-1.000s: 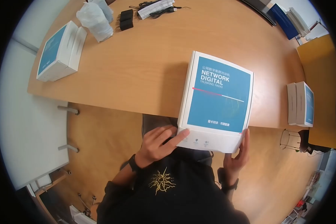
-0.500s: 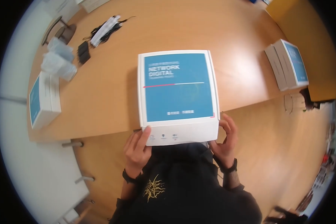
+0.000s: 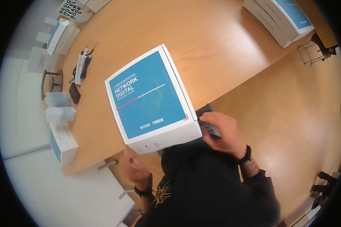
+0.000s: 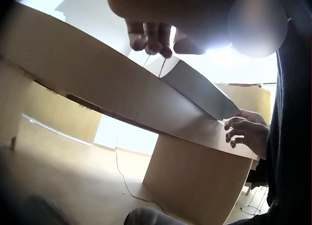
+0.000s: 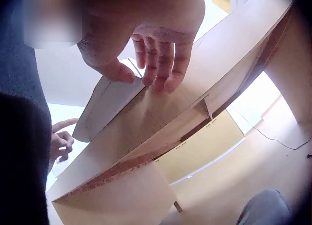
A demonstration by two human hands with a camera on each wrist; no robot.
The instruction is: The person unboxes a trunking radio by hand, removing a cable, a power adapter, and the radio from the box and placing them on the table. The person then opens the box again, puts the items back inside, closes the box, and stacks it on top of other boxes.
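Observation:
A white box [image 3: 147, 94] with a blue "NETWORK DIGITAL" label lies label up on the wooden table, by its near edge. My left hand [image 3: 136, 166] is just below the box's near left corner, blurred in the head view. Its loosely bent fingers [image 4: 152, 47] hang close to the box in the left wrist view. At the near right corner is my right hand [image 3: 225, 134], thumb and fingers bent and spread apart. Its thumb overlaps the box's near side [image 5: 107, 105] in the right wrist view. Neither hand grips the box.
More such boxes stand at the table's left edge [image 3: 64, 142], far left [image 3: 62, 36] and far right [image 3: 278, 22]. Wrapped items in plastic [image 3: 60, 114], black adapters [image 3: 74, 93] and bundled cables [image 3: 81, 68] lie along the left. A stool [image 3: 307, 56] stands beyond the right edge.
The head view has turned. The box, earlier held at its near flap by both hands, now lies turned on the table. My left hand has drawn back from the flap, and the right has loosened.

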